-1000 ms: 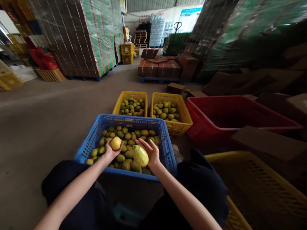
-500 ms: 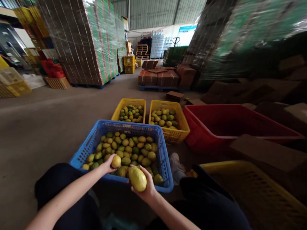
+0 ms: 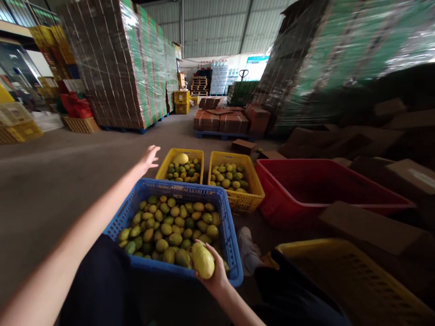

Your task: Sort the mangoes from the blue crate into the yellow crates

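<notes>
"What's the left hand [image 3: 149, 157] doing?"
"Fingers spread wide — a yellow fruit [image 3: 181, 158] shows just right of it, at the small yellow crate [image 3: 164, 165]."
"And the right hand [image 3: 217, 273]?"
"Curled around a big pale fruit [image 3: 204, 262] — the blue crate [image 3: 229, 231] of smaller fruits [image 3: 175, 222] is just past it."

right hand [image 3: 218, 274]: palm hidden by fruit [image 3: 203, 261] | nearest yellow crate [image 3: 316, 245]: cut off | banner [image 3: 257, 59]: unreadable

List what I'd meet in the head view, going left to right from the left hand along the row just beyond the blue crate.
Left hand → left yellow crate → right yellow crate → red bin.
</notes>
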Motion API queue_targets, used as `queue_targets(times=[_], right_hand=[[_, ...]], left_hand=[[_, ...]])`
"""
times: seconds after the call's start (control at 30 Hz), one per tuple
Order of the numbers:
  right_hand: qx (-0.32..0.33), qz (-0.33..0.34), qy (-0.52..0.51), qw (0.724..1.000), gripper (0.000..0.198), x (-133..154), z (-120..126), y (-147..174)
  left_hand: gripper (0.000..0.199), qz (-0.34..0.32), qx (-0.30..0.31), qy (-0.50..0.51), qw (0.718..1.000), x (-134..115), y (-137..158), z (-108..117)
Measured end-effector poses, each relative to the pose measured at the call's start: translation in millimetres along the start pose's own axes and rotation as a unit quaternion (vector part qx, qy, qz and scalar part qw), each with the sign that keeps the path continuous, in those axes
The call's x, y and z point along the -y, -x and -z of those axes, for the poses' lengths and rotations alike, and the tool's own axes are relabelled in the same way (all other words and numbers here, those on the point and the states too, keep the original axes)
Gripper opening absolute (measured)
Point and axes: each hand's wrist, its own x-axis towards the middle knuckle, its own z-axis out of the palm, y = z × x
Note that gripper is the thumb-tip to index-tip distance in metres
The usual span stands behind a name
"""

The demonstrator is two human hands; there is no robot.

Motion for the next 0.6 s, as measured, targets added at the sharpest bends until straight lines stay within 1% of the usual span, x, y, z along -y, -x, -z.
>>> queue_targets(times=[0.03,0.07,0.13,0.17,0.2,0.23,0.27,0.3,0.33,0.4,0.43,0.47,0.5,0.53,0.57,0.6], right_hand=[[0.000,0.006,0.006,1.000,0.047,-0.4,-2.7,-1.4],[-0.001,0.011,0.012,1.000,0.049,-1.6,-5.0,-2.8],[-0.007,0.009,0.029,1.000,0.050,-6.5,-8.7,-6.3],[-0.010,0.001,0.040,0.999,0.050,-10.4,-10.1,-8.6],[-0.011,-0.013,0.054,0.998,0.048,-15.3,-11.2,-11.1],[-0.012,-0.030,0.070,0.997,0.047,-21.0,-12.2,-13.9],[-0.010,-0.049,0.088,0.995,0.045,-27.2,-13.3,-16.8],[-0.009,-0.070,0.108,0.992,0.044,-33.7,-14.5,-19.4],[-0.006,-0.089,0.131,0.987,0.043,-39.9,-16.1,-21.4],[0.011,-0.101,0.183,0.978,0.043,-48.9,-20.8,-22.9],[0.025,-0.097,0.210,0.972,0.043,-50.4,-24.0,-22.1],[0.041,-0.091,0.238,0.966,0.042,-48.9,-27.9,-20.5],[0.052,-0.087,0.267,0.958,0.041,-44.1,-32.4,-18.4],[0.055,-0.087,0.296,0.949,0.037,-35.6,-37.5,-16.1],[0.048,-0.091,0.325,0.940,0.032,-23.5,-43.1,-14.1],[0.026,-0.087,0.352,0.931,0.025,-7.8,-49.5,-12.7]], left_hand=[[0.052,-0.023,0.004,-0.018,1.000,5.8,6.6,11.2],[0.048,-0.039,0.026,-0.047,0.998,17.9,15.9,19.8],[0.046,-0.031,0.098,-0.146,0.984,55.5,38.8,28.5],[0.047,-0.013,0.159,-0.220,0.962,77.7,51.1,28.8],[0.048,0.006,0.230,-0.303,0.925,100.0,63.3,27.1],[0.049,0.008,0.317,-0.380,0.869,120.8,75.1,23.9],[0.045,0.016,0.361,-0.399,0.842,139.0,86.3,20.0],[0.041,0.025,0.395,-0.413,0.820,154.0,96.8,16.1],[0.040,0.032,0.420,-0.427,0.800,165.5,106.4,13.2],[0.047,0.043,0.438,-0.463,0.769,179.2,121.5,12.0],[0.054,0.040,0.438,-0.482,0.757,182.9,126.7,14.2],[0.059,0.034,0.433,-0.495,0.752,185.5,130.2,18.2],[0.063,0.024,0.424,-0.500,0.755,187.8,132.3,23.7],[0.065,0.014,0.414,-0.496,0.763,190.2,133.1,30.0],[0.068,0.010,0.402,-0.488,0.775,193.0,133.2,36.6],[0.071,0.011,0.390,-0.484,0.783,196.3,132.8,43.0]])
